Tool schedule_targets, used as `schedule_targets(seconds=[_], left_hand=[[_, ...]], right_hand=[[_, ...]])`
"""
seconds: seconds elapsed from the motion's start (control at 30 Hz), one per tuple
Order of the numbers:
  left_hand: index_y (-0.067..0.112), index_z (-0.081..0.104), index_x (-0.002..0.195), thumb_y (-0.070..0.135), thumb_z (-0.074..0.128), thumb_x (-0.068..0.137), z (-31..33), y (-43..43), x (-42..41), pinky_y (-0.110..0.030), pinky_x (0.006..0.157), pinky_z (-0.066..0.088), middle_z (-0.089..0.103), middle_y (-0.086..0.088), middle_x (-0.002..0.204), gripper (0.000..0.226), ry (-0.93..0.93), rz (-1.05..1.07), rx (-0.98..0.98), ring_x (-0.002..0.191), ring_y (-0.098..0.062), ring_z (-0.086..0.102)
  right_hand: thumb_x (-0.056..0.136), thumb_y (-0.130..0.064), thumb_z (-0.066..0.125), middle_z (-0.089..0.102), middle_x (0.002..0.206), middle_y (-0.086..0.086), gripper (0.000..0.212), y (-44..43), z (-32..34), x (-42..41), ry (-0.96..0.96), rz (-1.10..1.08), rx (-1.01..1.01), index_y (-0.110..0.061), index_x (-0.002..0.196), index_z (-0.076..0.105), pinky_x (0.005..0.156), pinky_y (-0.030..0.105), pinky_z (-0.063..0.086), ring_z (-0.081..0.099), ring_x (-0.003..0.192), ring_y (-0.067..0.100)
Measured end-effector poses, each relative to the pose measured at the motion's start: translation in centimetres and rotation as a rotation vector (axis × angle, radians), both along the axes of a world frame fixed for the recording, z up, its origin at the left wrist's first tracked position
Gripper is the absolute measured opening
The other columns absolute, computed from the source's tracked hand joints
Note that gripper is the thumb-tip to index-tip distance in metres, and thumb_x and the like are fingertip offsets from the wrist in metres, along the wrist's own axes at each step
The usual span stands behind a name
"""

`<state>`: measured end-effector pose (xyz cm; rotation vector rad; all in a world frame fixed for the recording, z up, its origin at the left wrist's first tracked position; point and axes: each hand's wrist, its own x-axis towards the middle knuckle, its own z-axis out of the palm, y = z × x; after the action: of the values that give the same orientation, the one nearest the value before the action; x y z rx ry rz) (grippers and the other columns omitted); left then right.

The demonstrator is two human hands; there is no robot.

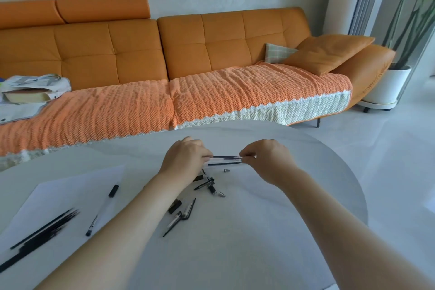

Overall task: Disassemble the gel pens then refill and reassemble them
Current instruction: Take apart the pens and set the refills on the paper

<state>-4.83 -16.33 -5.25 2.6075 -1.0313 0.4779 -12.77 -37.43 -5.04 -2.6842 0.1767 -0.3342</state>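
The left hand (186, 160) and the right hand (266, 156) meet over the far middle of the table (306, 195). Each has its fingers curled, pinching one end of a small bunch of pen pieces stretched level between them: thin black refills (227, 156) and a clear barrel (224, 160). How many pieces each hand actually grips cannot be told.

Just below the bunch, a small metal tip (226, 170) lies alone on the table. Nearer, beside the left wrist, sits a loose heap of parts (208, 183), black and clear, with a second metal tip (221, 194) at its near right edge. Closer still, by the left forearm, lie a short black piece (175, 206), a clipped cap (189, 209) and a clear tube (173, 222) with a dark point poking from its near end.

Well to the left, a sheet of white paper (70, 186) covers that side of the table. A whole gel pen (102, 211) lies on it, its black cap at the far end. A sheaf of spare refills (47, 226) lies slantwise near the sheet's near left corner, somewhat blurred.

Beyond the table stands an orange sofa (106, 49) with a woven orange throw (235, 92) over the seat. An orange cushion (327, 52) rests at its right end and a thick book (23, 96) lies on some cloth at its left. A white plant pot (386, 85) stands on the floor past the sofa's right arm.
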Motion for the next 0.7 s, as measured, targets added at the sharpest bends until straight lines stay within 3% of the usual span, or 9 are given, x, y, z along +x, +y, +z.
schedule_targets(seconds=[0.2, 0.33, 0.47, 0.7], left_hand=[[0.03, 0.075, 0.106, 0.026, 0.067, 0.091, -0.7, -0.3, -0.2, -0.026, 0.076, 0.043, 0.059, 0.012, 0.094, 0.018, 0.138, 0.003, 0.027, 0.096, -0.012, 0.054], [0.029, 0.075, 0.108, 0.025, 0.068, 0.091, -1.0, -1.8, -0.5, -0.023, 0.069, 0.037, 0.055, 0.014, 0.088, 0.019, 0.16, -0.062, -0.007, 0.092, -0.009, 0.052], [0.03, 0.076, 0.103, 0.027, 0.07, 0.089, -1.6, -1.9, -0.5, -0.028, 0.074, 0.046, 0.059, 0.014, 0.088, 0.016, 0.242, -0.077, -0.068, 0.089, -0.009, 0.055], [0.033, 0.071, 0.106, 0.038, 0.061, 0.093, -2.2, 0.6, -0.2, -0.025, 0.083, 0.047, 0.06, 0.017, 0.094, 0.017, 0.316, -0.009, -0.073, 0.09, -0.001, 0.054]], right_hand=[[0.095, -0.033, 0.059, 0.071, 0.108, -0.014, 0.019, -1.2, -0.3, 0.0, -0.057, -0.041, -0.032, -0.033, 0.106, 0.074, 0.076, 0.027, 0.048, 0.063, 0.102, 0.014], [0.096, -0.032, 0.052, 0.071, 0.098, -0.007, 0.022, 0.8, -0.7, 0.5, -0.059, 0.101, -0.268, -0.032, 0.101, 0.073, 0.065, 0.031, 0.046, 0.063, 0.094, 0.021], [0.095, -0.031, 0.051, 0.067, 0.089, -0.002, 0.02, 1.7, -1.0, 1.1, 0.009, 0.113, -0.385, -0.026, 0.092, 0.07, 0.06, 0.029, 0.036, 0.061, 0.085, 0.024], [0.093, -0.024, 0.052, 0.068, 0.092, -0.001, 0.018, 1.4, -1.8, 1.7, 0.051, 0.053, -0.369, -0.024, 0.093, 0.07, 0.062, 0.028, 0.039, 0.063, 0.086, 0.026]])
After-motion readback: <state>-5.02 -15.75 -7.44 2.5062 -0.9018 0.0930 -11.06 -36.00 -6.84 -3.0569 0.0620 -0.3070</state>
